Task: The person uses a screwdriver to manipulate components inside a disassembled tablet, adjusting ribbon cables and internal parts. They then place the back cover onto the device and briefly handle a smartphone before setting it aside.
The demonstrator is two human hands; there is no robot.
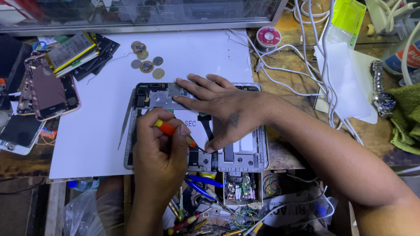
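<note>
An opened tablet with a grey inner frame lies on a white sheet. My right hand rests flat on it, fingers spread to the left over the metal shield and thumb pointing down beside a black flex cable. My left hand grips an orange-handled screwdriver. Its tip touches the tablet's lower middle, right next to my right thumb.
Metal tweezers lie along the tablet's left edge. Several coins, a battery and a stripped phone sit upper left. White cables, a solder spool, a watch and green cloth are right. A tool drawer lies below.
</note>
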